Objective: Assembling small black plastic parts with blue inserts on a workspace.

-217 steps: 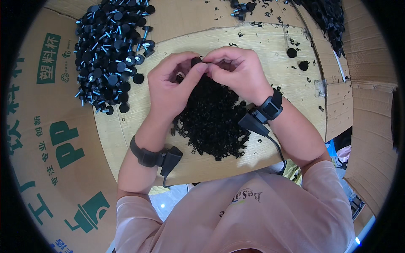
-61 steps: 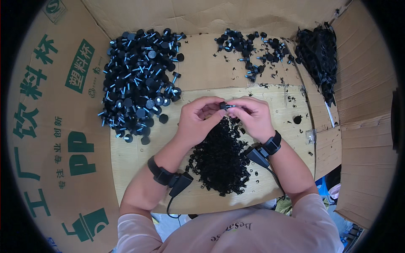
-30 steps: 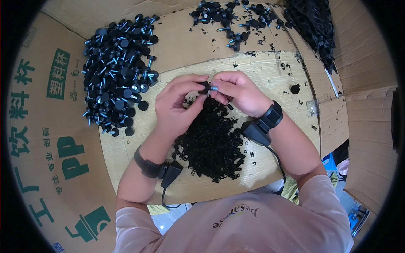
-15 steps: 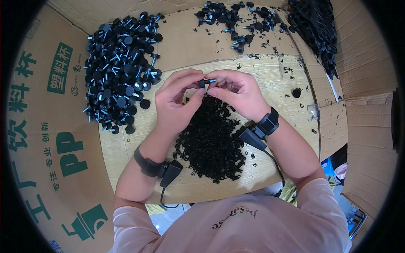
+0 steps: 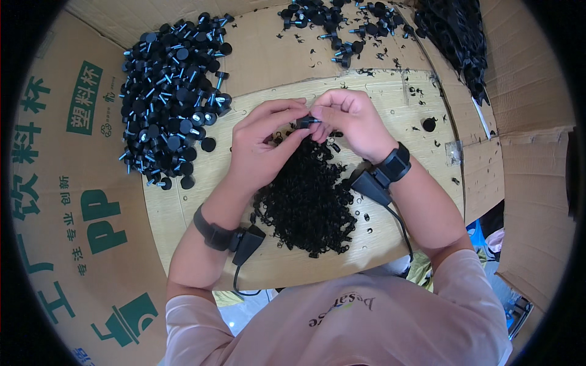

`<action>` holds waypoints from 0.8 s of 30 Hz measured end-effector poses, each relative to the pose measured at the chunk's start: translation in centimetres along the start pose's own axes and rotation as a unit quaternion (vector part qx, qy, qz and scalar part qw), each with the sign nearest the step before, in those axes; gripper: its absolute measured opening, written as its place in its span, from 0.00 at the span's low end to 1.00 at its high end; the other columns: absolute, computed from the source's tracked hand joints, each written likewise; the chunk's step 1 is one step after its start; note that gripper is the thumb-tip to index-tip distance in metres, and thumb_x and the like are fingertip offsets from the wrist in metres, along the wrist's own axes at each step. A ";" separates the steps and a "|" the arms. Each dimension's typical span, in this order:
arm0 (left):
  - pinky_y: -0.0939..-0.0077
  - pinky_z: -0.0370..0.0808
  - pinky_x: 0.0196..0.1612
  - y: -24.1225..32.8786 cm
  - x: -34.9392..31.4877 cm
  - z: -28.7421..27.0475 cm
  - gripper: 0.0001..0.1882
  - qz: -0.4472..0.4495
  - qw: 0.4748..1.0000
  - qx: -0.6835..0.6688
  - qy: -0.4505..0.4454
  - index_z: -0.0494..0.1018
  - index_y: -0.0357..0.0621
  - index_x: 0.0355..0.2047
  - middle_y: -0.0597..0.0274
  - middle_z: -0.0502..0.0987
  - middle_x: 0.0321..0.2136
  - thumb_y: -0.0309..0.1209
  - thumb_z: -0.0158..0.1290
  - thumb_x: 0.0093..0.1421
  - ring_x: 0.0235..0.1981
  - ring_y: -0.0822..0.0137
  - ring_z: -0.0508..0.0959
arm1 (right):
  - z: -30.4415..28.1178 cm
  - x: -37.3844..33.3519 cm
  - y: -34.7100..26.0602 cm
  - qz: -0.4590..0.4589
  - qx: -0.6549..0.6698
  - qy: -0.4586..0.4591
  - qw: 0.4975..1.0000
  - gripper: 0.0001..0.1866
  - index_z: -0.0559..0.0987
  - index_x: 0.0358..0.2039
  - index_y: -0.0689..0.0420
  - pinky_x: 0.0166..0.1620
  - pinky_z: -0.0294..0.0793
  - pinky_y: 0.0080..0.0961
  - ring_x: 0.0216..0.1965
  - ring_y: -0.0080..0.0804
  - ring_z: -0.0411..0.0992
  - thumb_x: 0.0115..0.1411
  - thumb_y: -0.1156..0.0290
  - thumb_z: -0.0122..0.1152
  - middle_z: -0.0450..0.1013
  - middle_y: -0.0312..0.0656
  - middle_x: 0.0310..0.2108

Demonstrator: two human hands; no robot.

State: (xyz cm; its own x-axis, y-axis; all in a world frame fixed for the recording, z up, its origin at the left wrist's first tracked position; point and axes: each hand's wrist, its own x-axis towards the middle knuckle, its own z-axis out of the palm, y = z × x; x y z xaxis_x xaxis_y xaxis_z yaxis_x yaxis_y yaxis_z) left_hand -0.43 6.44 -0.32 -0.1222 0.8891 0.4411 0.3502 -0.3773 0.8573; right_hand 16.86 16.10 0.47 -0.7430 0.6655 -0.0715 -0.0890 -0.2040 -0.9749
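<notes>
Between my hands is a black-headed screw (image 5: 303, 123), lying sideways. My left hand (image 5: 261, 145) pinches its round black head between thumb and fingers. My right hand (image 5: 355, 127) is closed at the metal shaft end, thumb and fingertips covering most of the shaft. Whether a small ring is also in that pinch cannot be made out. Just below my fingers, a heap of small black rings and clips (image 5: 308, 204) spreads over the wooden board (image 5: 390, 226).
A large pile of black-headed screws (image 5: 174, 91) stands at the left. More screws (image 5: 329, 21) and black scraps lie at the back. One round black piece (image 5: 429, 124) sits at the right. A dark bundle of plastic parts (image 5: 455, 49) rests at the far right. Cardboard walls (image 5: 531, 177) surround the board.
My right hand has closed over the screw's shaft, which showed bare before, its fingers now curled around the end. The left hand has shifted slightly right and still holds the head.
</notes>
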 end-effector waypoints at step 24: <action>0.77 0.74 0.49 -0.3 0.5 -0.9 0.16 -0.139 0.933 -0.311 0.116 0.74 0.36 0.45 0.60 0.78 0.39 0.15 0.57 0.54 0.43 0.71 0.77 | -14.0 -10.6 -12.2 -0.392 0.381 0.295 0.784 0.08 0.72 0.43 0.61 0.50 0.74 0.32 0.42 0.34 0.73 0.66 0.75 0.48 0.72 0.46 0.35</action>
State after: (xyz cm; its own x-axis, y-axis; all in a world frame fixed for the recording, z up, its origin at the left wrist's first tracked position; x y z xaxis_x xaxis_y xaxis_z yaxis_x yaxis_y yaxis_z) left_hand -1.42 6.82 -0.13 -0.3500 0.9227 0.1617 -0.3238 -0.2812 0.9034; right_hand 35.10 21.58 10.22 0.1529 0.9713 0.1819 -0.9023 0.2123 -0.3752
